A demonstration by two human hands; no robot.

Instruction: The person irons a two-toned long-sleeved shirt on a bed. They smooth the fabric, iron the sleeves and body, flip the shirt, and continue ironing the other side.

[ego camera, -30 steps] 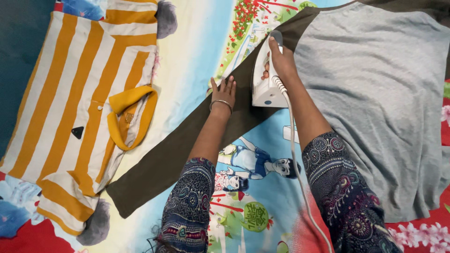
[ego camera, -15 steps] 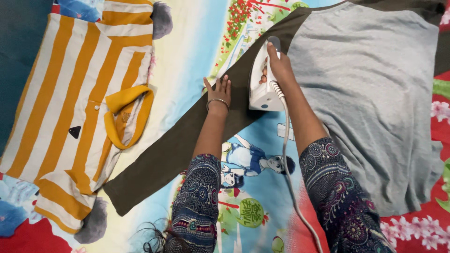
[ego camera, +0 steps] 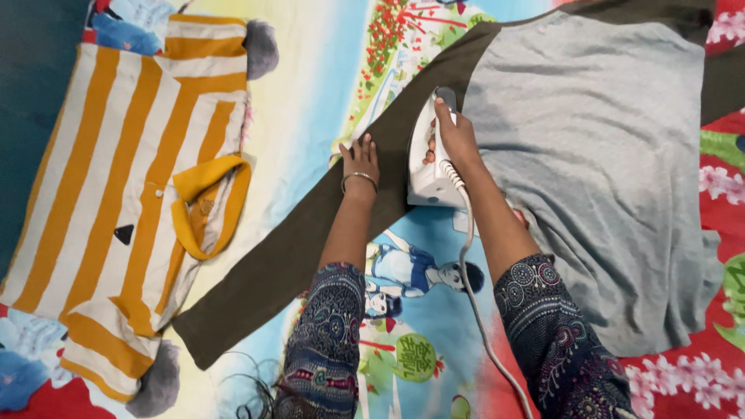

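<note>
White plastic, the iron (ego camera: 429,159) stands just above the centre of the frame, its soleplate down on the dark olive sleeve (ego camera: 310,233) near where that sleeve meets the grey body of the shirt (ego camera: 597,155). The right hand (ego camera: 454,136) is wrapped around the iron's handle, fingers curled tight over the top. The left hand (ego camera: 359,159), just left of the iron, lies flat on the sleeve with fingers together, a thin bangle (ego camera: 358,178) at the wrist. A white cord (ego camera: 473,295) trails from the iron's rear toward the lower edge. The sleeve runs diagonally down to the lower left. Beneath everything lies a bright cartoon-printed sheet (ego camera: 419,264). At the left lies a yellow-and-white striped garment (ego camera: 116,186) bearing a small black triangular patch (ego camera: 123,233).
</note>
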